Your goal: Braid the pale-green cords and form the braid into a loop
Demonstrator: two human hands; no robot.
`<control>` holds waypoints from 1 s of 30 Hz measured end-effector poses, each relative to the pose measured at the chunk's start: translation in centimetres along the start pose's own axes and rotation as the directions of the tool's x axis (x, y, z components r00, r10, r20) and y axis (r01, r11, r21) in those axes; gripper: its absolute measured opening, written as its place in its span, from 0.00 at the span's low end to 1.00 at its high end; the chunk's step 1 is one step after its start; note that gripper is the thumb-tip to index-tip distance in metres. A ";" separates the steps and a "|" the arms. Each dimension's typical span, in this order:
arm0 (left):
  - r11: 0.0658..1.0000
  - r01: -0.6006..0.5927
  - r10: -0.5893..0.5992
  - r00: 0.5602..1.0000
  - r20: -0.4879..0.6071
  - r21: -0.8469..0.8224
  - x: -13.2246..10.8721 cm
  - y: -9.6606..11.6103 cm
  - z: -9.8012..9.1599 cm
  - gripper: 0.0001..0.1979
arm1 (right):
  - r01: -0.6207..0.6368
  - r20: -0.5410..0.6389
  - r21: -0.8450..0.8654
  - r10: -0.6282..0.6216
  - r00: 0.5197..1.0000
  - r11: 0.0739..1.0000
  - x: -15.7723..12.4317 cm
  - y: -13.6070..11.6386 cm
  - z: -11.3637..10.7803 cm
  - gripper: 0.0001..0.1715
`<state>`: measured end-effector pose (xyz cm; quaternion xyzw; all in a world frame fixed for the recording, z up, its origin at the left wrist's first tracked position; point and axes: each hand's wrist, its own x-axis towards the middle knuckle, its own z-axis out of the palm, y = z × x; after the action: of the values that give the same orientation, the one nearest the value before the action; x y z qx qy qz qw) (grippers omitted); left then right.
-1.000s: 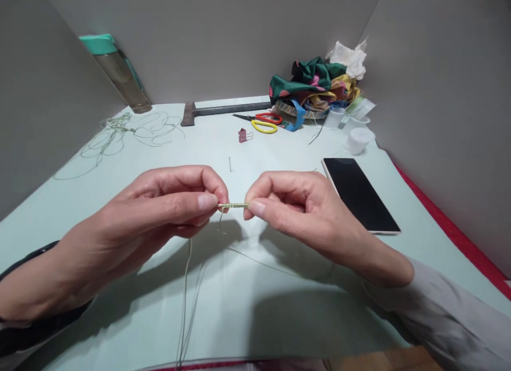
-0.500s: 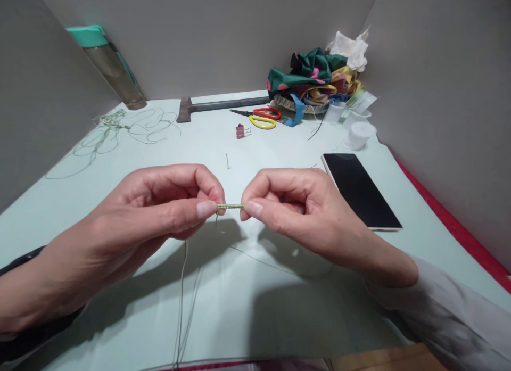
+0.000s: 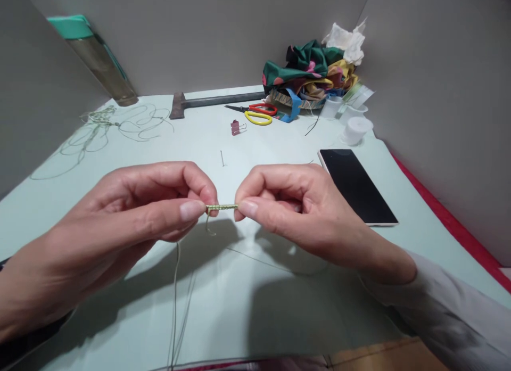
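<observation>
A short length of green knotted cord (image 3: 222, 207) stretches level between my two hands, above the table. My left hand (image 3: 159, 206) pinches its left end between thumb and forefinger. The right end sits in the same kind of pinch in my right hand (image 3: 287, 208). A short loose tail curls down beside my left fingertips. Below my left hand a longer thin cord (image 3: 175, 286) hangs toward the table's front edge. Another thin strand (image 3: 263, 263) runs under my right hand. The cord's ends are hidden by my fingers.
A phone (image 3: 359, 187) lies right of my right hand. Behind are a needle-like pin (image 3: 222, 158), a binder clip (image 3: 235, 128), scissors (image 3: 259, 117), a hammer (image 3: 178, 106), white spools (image 3: 356, 131) and bunched fabric (image 3: 303, 75). Tangled green cord (image 3: 99, 121) and a bottle (image 3: 98, 62) stand left.
The whole view has shifted slightly, so both hands and the table items appear a little further left. Slightly more of the knotted cord shows between my fingertips. Both pinches hold.
</observation>
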<state>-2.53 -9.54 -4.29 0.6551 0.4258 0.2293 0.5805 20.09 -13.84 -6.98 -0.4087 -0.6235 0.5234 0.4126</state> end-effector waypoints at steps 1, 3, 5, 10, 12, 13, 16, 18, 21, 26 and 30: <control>1.000 0.001 -0.001 1.000 -0.004 -0.002 0.0 0.0 0.0 0.11 | 0.003 0.001 -0.004 -0.003 1.000 1.000 0.0 0.0 0.0 0.08; 1.000 0.000 0.000 1.000 -0.014 -0.001 -0.2 0.0 0.1 0.10 | 0.004 0.000 -0.012 -0.004 1.000 1.000 0.0 0.0 0.0 0.08; 1.000 0.005 -0.005 0.999 -0.033 0.018 -0.4 -0.1 0.1 0.10 | -0.001 0.002 -0.015 0.001 1.000 1.000 0.1 -0.1 0.0 0.08; 0.989 0.023 -0.011 0.997 -0.083 0.145 -0.1 0.3 0.1 0.13 | -0.009 0.002 -0.013 0.009 1.000 1.000 0.1 -0.2 0.0 0.09; 0.983 0.004 0.011 0.997 -0.079 0.185 0.4 0.8 0.2 0.15 | -0.016 0.007 -0.016 0.016 1.000 1.000 0.1 -0.3 0.0 0.09; 0.981 -0.007 0.022 0.997 -0.076 0.195 0.7 1.1 0.2 0.15 | -0.024 0.008 -0.025 0.024 1.000 0.999 0.1 -0.4 0.0 0.08; 0.979 -0.024 0.039 0.997 -0.070 0.204 1.4 1.7 0.2 0.16 | -0.051 -0.003 -0.046 0.050 0.999 0.998 0.1 -0.6 0.0 0.08; 0.978 -0.023 0.038 0.997 -0.068 0.206 1.5 1.7 0.1 0.16 | -0.053 -0.017 -0.035 0.053 0.998 0.998 0.1 -0.6 0.1 0.08; 0.979 -0.007 0.021 0.997 -0.068 0.204 0.9 1.1 0.0 0.16 | -0.060 -0.014 -0.010 0.060 0.998 0.998 0.1 -0.6 0.1 0.07; 0.980 0.032 -0.017 0.997 -0.080 0.195 -0.1 -0.2 -0.1 0.12 | -0.047 -0.019 0.026 0.048 0.999 0.999 0.1 -0.3 0.2 0.08; 0.979 0.000 0.012 0.998 -0.057 0.204 -0.1 -0.8 -0.2 0.12 | -0.027 -0.008 0.065 0.028 1.000 0.997 0.2 -0.2 0.4 0.09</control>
<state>-3.00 -9.53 -5.00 0.7054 0.4619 0.2052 0.4969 19.63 -13.79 -6.81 -0.4060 -0.5986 0.5473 0.4210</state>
